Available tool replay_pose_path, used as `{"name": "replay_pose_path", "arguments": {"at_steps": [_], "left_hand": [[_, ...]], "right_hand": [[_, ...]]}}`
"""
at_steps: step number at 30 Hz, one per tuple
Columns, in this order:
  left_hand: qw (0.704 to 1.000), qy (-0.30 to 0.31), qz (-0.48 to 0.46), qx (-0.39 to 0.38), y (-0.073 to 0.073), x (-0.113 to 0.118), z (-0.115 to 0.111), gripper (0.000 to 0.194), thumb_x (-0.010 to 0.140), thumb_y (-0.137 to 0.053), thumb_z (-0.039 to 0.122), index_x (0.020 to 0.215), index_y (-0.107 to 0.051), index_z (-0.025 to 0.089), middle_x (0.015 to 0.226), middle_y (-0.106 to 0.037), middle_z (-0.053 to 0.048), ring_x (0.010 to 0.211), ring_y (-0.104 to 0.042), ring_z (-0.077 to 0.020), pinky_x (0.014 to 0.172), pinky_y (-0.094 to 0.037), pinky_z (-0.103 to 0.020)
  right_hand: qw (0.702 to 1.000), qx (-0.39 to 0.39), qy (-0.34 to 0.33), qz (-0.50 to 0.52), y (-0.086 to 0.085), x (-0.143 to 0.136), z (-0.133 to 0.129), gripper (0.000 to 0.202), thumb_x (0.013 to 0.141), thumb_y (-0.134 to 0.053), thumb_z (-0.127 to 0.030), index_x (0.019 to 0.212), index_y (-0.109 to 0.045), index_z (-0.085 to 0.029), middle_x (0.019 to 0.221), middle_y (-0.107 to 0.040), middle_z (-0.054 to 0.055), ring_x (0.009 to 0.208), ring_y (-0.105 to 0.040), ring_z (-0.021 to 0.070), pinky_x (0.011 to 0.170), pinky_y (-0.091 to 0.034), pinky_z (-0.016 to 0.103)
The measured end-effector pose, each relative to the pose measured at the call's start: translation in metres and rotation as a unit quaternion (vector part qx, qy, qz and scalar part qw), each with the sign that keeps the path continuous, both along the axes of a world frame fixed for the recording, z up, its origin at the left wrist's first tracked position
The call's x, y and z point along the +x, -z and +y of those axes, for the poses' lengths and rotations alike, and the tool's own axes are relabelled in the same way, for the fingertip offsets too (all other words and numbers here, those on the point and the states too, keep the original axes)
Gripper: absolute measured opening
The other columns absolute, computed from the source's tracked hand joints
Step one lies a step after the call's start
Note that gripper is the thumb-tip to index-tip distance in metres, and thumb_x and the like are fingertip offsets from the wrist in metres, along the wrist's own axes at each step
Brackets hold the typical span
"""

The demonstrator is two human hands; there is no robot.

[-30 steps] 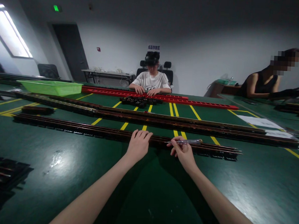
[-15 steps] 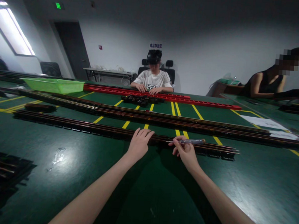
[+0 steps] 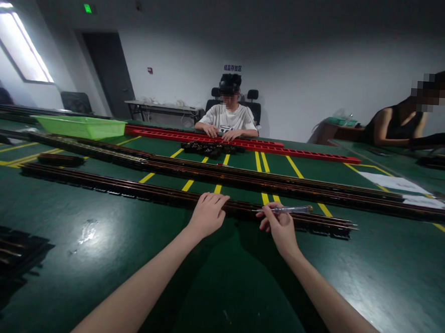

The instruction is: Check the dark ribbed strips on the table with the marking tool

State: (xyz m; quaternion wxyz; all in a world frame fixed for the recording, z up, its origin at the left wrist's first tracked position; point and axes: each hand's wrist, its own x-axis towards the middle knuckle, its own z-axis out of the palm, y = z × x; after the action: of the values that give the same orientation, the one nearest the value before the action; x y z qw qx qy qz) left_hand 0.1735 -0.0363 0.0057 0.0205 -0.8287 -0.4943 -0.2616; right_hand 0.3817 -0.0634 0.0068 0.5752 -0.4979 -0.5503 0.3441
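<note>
screwdriver (image 3: 294, 209) in right hand (image 3: 281, 226), "成品存放区" sign (image 3: 232, 68)

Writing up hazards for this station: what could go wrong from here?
The screwdriver lies nearly flat in the right hand, so its tip could skid along the dark rail assembly.

The left hand rests on that assembly close to the tip, so a slip might catch its fingers.

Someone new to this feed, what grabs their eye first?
Probably the bright green basket at the table's far left, and the red slotted strips beside it, before the seated person. Nearer, the right hand holds a clear-handled screwdriver over the long dark strip.
</note>
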Motion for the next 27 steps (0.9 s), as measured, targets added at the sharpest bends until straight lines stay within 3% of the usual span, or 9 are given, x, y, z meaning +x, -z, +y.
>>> {"name": "replay_pose_path", "arguments": {"at_steps": [8,27], "left_hand": [[1.000,-0.014,0.021,0.006,-0.0022,0.0028,0.0007,0.037,0.089,-0.043,0.035,0.119,-0.056,0.018,0.117,-0.063,-0.006,0.112,-0.054,-0.0212,0.102,-0.038,-0.042],[0.997,-0.037,0.055,0.029,-0.0001,0.0067,0.0030,0.042,0.087,-0.048,0.046,0.117,-0.056,0.017,0.114,-0.062,-0.008,0.107,-0.054,-0.0239,0.098,-0.037,-0.043]], "right_hand": [[1.000,0.002,-0.011,-0.008,0.0015,0.0004,0.0011,0.042,0.073,-0.062,-0.060,0.079,-0.054,-0.019,0.068,-0.067,0.003,0.043,-0.056,0.0111,0.037,-0.040,0.020],[1.000,0.006,-0.015,-0.018,0.0000,-0.0030,-0.0017,0.039,0.077,-0.058,-0.058,0.080,-0.053,-0.019,0.069,-0.066,0.003,0.045,-0.056,0.0109,0.040,-0.040,0.021]]}}
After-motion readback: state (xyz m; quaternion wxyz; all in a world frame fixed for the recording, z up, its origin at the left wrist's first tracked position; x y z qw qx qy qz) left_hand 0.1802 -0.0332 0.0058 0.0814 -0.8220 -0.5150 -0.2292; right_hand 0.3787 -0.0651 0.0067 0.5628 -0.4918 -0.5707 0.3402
